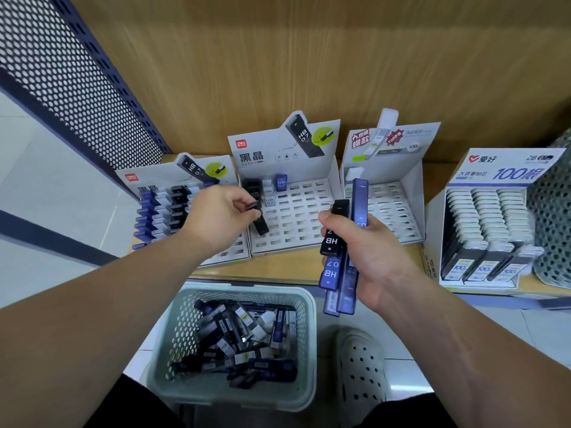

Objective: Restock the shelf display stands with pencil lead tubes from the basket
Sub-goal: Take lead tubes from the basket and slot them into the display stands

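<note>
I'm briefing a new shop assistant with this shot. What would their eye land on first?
The right hand, centre right, gripping a fan of black and blue HB 0.7 lead tubes. Next, the left hand pinching a single black tube over the mostly empty slotted tray of the middle display stand. Below both, a pale perforated basket holds a jumble of more tubes.

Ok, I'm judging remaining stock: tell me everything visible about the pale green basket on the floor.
The pale green perforated plastic basket is rectangular with rounded corners, a thick rim and walls pierced by round holes. It stands upright on the pale tiled floor below the shelf edge. A crossed jumble of black and blue pencil lead tubes covers its bottom. Left hand and right hand are clear of it.
</note>
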Demonstrator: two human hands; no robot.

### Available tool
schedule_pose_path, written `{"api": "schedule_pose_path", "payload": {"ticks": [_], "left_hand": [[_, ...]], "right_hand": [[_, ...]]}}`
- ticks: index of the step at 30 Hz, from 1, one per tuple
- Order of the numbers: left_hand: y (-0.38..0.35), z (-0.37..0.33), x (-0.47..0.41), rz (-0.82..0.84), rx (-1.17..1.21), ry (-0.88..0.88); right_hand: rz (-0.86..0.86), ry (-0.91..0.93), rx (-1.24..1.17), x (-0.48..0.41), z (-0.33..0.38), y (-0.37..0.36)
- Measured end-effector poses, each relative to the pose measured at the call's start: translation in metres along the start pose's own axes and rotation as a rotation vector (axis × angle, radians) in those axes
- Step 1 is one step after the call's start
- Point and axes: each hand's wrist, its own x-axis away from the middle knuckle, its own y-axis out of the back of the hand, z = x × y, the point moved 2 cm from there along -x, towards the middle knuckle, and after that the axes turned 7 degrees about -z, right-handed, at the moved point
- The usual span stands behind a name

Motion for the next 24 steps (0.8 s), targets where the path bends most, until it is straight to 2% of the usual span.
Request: {"api": "schedule_pose_path", "payload": {"ticks": [3, 10, 17, 24], "left_hand": [[-0.0015, 0.0028, 0.001, -0.02, -0.197, -0.173], [0.0001, 0.0094, -0.003, -0.083, -0.334, -0.38], [-0.0015, 0.0068, -0.0013, -0.104, -0.336, -0.448], [-0.0064, 0.0065, -0.0063, -0.087, -0.337, -0.406]], "right_hand": [[0.007, 0.003, -0.003, -0.0005, 0.0004, 0.0011], [0.014, 0.006, 0.021, -0.0006, -0.002, -0.0017], [0.005, 0.003, 0.057, 0.001, -0.0045, -0.0019], [0.011, -0.003, 0.042, 0.0007, -0.0038, -0.0025]]}}
